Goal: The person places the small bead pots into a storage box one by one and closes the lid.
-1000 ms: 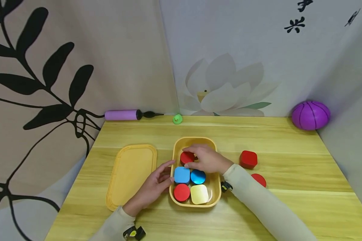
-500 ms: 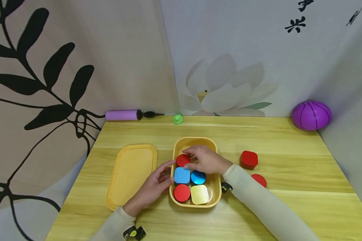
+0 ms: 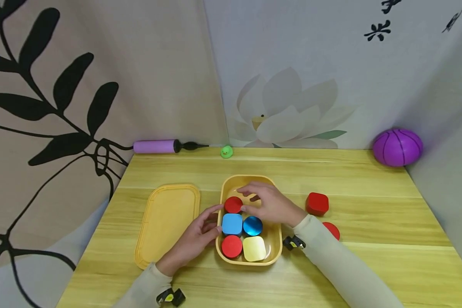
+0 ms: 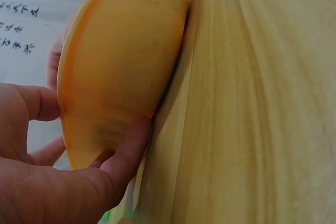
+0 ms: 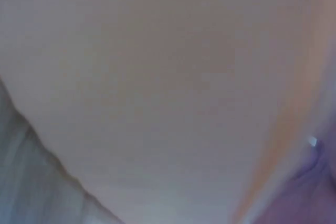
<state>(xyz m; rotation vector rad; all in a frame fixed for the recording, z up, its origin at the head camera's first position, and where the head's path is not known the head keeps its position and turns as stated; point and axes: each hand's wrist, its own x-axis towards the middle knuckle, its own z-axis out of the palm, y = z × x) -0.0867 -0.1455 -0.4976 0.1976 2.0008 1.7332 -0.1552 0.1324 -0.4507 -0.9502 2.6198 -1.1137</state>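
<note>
A yellow, round-cornered box (image 3: 271, 241) stands on the wooden table. Inside it are a red round block (image 3: 233, 205), a blue square block (image 3: 232, 224), a blue round block (image 3: 253, 226), another red round block (image 3: 232, 246) and a pale yellow square block (image 3: 254, 249). My left hand (image 3: 194, 238) rests against the box's left side; in the left wrist view, fingertips touch the box wall (image 4: 121, 51). My right hand (image 3: 272, 204) hovers over the upper part of the box, fingers spread, beside the upper red round block. The right wrist view is mostly a blur.
Left of the box lies a yellow lid (image 3: 169, 222). A red square block (image 3: 317, 204) and a red round block (image 3: 332, 231), partly behind the right sleeve, are to the right. Along the back are a purple pump (image 3: 155, 146), a green duck (image 3: 226, 152) and a purple ball (image 3: 398, 147).
The upper red round block has shifted left in the box, against the left wall. My right hand has let go of it and drawn slightly right. My left hand stays put.
</note>
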